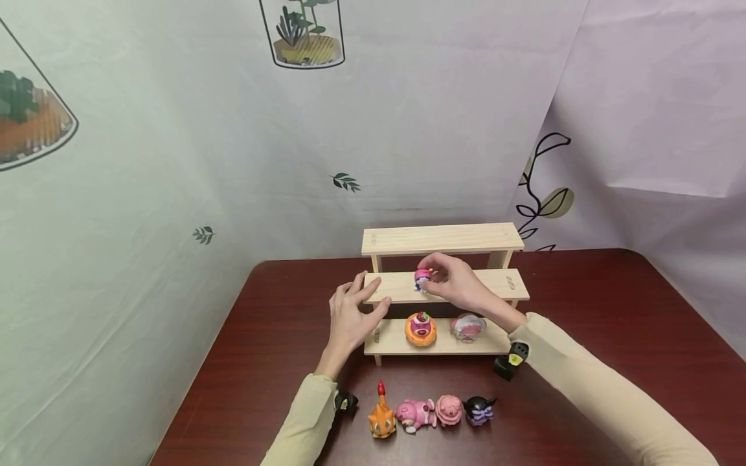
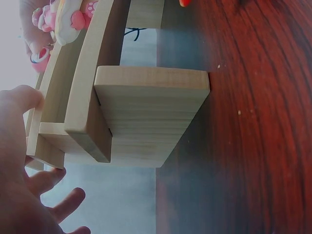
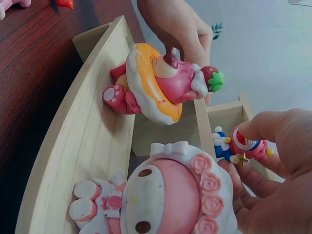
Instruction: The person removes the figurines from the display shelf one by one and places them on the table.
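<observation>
Three wooden tiers [image 1: 443, 238], stepped — probably for clear sight of each row. Left hand [image 1: 351, 317], fingers spread apart at the left end of the middle shelf [image 1: 502, 279], apparently for steadying. Right hand [image 1: 458, 283], thumb and fingers clamped on the pink-capped figurine [image 1: 422, 278] over the same shelf — feet uncovered, probably for a free base.

Seven toy figures [image 1: 416, 412] are showing. One wooden stand [image 1: 443, 238] is carrying three tiers [image 1: 498, 281], and two hands [image 1: 350, 317] are reaching in.
</observation>
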`<state>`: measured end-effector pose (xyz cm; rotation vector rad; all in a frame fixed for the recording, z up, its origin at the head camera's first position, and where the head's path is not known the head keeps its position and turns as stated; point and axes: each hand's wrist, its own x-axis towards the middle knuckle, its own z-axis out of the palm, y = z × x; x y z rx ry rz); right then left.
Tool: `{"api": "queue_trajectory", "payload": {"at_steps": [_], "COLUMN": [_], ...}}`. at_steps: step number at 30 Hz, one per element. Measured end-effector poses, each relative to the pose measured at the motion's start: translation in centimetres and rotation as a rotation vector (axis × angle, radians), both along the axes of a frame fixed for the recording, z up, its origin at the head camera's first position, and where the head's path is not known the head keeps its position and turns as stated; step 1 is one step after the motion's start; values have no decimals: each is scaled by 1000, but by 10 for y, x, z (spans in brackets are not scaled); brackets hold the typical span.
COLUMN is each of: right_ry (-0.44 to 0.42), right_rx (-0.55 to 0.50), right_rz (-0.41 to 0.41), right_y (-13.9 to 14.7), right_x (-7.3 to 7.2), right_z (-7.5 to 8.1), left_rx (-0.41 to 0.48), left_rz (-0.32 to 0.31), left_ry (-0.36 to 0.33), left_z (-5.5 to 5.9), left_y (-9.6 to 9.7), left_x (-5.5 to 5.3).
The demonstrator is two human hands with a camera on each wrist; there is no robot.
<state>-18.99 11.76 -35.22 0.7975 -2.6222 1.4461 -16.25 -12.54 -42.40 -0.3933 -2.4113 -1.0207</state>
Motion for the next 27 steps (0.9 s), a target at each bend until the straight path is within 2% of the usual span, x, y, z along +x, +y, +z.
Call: {"api": "queue_trajectory", "payload": {"at_steps": [19,27], "right_ry": [-14,-8], "right_rx": [-20,-10], "right_rz": [12,7], "right_y": [12,21], "right_x": [7,15], "right_z": [1,4], "left_rx": [6,8], "left_rz": [-11,-15], "left_ry": [19,28], "left_z": [-2,-1], "left_y": [0,0], "left_x": [0,0]}}
